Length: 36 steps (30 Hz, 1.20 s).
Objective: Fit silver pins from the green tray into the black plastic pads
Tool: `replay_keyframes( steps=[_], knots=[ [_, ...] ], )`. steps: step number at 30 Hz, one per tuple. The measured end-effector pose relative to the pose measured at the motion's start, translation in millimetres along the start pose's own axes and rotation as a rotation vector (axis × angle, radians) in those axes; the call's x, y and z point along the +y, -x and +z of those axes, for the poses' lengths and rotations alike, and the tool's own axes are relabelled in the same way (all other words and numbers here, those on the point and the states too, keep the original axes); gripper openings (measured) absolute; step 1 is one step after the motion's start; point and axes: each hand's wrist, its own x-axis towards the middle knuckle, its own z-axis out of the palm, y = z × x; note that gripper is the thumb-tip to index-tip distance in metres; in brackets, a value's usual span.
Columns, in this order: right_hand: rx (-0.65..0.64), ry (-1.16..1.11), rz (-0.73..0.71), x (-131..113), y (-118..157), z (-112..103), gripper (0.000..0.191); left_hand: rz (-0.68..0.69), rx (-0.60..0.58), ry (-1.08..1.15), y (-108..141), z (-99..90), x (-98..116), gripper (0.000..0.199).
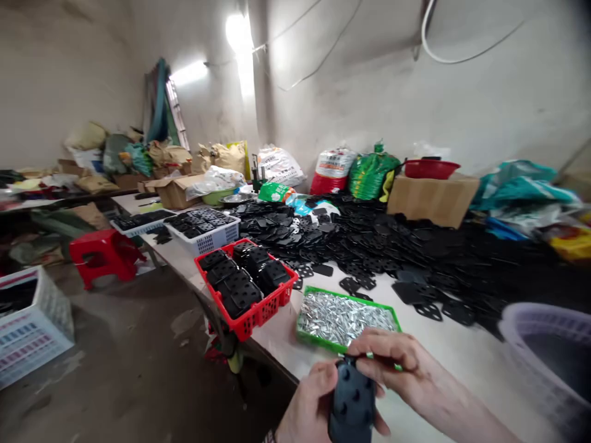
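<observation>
Head cam view: the table [277, 341] was a long pale one in a room with bare grey walls [346, 98] and a dark, stained floor [157, 344]. Two bright lights [189, 72] showed up top, and a bunch of stuffed sacks [277, 166] sat along the back.

Counts, as best I could: one red basket [261, 320] full of black pieces near the table edge, two white baskets [205, 240] of similar pieces behind it, one green tray [318, 342] of small silvery metal bits, and one purple basket [530, 320] over on the right. One red bowl [431, 168] sat on a cardboard box [431, 200]. Down on the floor, one red stool [99, 252] and one white crate [41, 332]. The big black pile [369, 240] of loose flat pieces had way too many to count.

Two hands in the shot. The left hand [310, 400] had its fingers closed around one dark holed piece [353, 400], upright just on the near side of the green tray. The right hand [401, 363] had its fingers bent in close together, touching the top end of that same piece. Couldn't tell if they were pinching anything small there.
</observation>
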Motion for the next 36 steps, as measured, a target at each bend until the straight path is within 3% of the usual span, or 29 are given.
replay_keyframes(
  steps=[3, 7, 10, 13, 16, 19, 22, 25, 28, 33, 36],
  knots=[
    [0.051, -0.022, 0.074, 1, -18, 1, 0.019, -0.038, 0.114, -0.036, 4, -5.9, 9, 0.068],
    [0.136, 0.016, 0.068, 0, -51, 6, 0.022, 0.239, 0.364, -0.267, 13, -14.3, 33, 0.047],
    [0.132, 0.010, 0.046, -8, -75, 24, 0.028, 0.410, 0.530, -0.388, 22, -21.6, 61, 0.035],
    [0.130, -0.001, -0.057, -17, -88, 44, 0.038, 0.502, 0.637, -0.396, 33, -36.9, 104, 0.024],
    [0.159, 0.014, -0.144, -20, -89, 50, 0.045, 0.604, 0.737, -0.369, 42, -66.0, 162, 0.029],
    [0.171, -0.021, -0.119, -15, -85, 47, 0.046, 0.665, 0.821, -0.349, 45, -103.3, 220, 0.027],
    [0.161, -0.090, -0.068, -3, -84, 48, 0.041, 0.646, 0.894, -0.332, 40, -136.5, 255, 0.007],
    [0.157, -0.069, -0.040, 18, -85, 48, 0.032, 0.617, 0.903, -0.309, 32, -154.2, 261, 0.003],
    [0.248, 0.091, -0.048, 43, -86, 29, 0.025, 0.587, 0.837, -0.274, 29, -150.2, 253, 0.018],
    [0.448, 0.576, -0.016, 65, -91, -20, 0.019, 0.532, 0.674, -0.256, 36, -109.2, 230, 0.033],
    [0.415, 0.454, -0.016, 60, -92, -15, 0.021, 0.457, 0.601, -0.274, 33, -83.9, 201, 0.039]
  ],
)
